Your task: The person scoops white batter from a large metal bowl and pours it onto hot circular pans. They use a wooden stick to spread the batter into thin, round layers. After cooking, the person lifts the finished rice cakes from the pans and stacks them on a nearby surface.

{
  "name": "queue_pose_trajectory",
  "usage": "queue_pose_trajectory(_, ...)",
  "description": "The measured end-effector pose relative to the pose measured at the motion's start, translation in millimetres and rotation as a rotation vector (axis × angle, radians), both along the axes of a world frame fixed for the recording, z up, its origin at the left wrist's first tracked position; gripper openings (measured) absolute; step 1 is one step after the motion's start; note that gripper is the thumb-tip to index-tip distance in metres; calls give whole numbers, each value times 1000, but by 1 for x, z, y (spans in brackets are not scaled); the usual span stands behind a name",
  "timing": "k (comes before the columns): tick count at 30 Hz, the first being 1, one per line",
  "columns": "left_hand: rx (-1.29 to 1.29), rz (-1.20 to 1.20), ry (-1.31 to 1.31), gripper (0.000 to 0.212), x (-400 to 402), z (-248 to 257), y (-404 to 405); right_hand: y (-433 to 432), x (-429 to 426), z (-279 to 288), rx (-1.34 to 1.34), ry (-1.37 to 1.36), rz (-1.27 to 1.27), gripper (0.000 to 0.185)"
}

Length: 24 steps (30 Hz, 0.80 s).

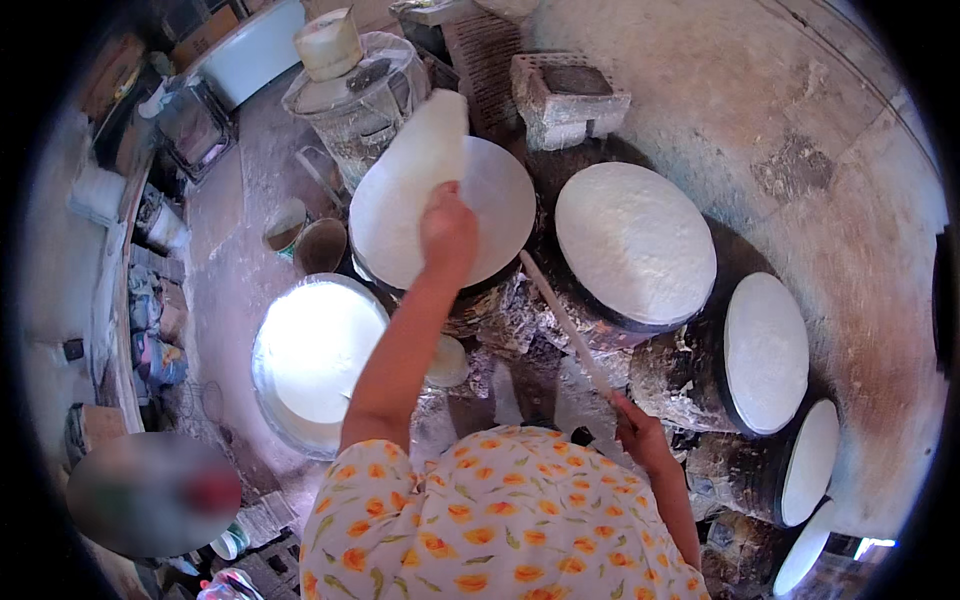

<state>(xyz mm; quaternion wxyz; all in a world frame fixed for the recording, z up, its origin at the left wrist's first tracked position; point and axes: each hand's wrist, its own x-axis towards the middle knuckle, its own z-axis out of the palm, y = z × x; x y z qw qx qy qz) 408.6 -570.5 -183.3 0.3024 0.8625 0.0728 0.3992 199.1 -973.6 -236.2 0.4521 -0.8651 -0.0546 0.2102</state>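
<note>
My left hand [448, 231] is closed at the edge of a thin white sheet [427, 150], probably a flatbread. The sheet is partly raised over the nearest round griddle [499, 202], whose pale surface shows on the right. Motion blurs the hand and the sheet's edge, and the fingertips are hidden. My right hand [641, 435] grips the lower end of a long wooden stick [566, 326]. The stick's far tip reaches the gap between this griddle and a second one, which is covered by a white round layer [637, 240].
More white-topped round griddles [766, 352] curve away to the right on rough stove bases [667, 375]. A wide metal basin of white liquid [322, 360] stands at left, near a small bowl [448, 361] and buckets [320, 246]. A covered drum [360, 97] and concrete block [570, 94] stand beyond.
</note>
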Motion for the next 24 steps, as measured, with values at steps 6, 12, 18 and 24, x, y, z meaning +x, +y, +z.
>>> queue_pose_trajectory(6,-90,-146,-373,4,-99,99,73,5,-39,-7,73,-21,-141,60)
queue_pose_trajectory(12,-719,-376,-133,4,-121,91,103,29,-89,28,131,-47,-358,67)
queue_pose_trajectory(18,-1112,-556,246,4,-139,69,41,11,-171,40,150,60,-490,69)
queue_pose_trajectory(24,-966,-936,530,9,-189,66,-86,-17,-277,36,313,19,-787,71)
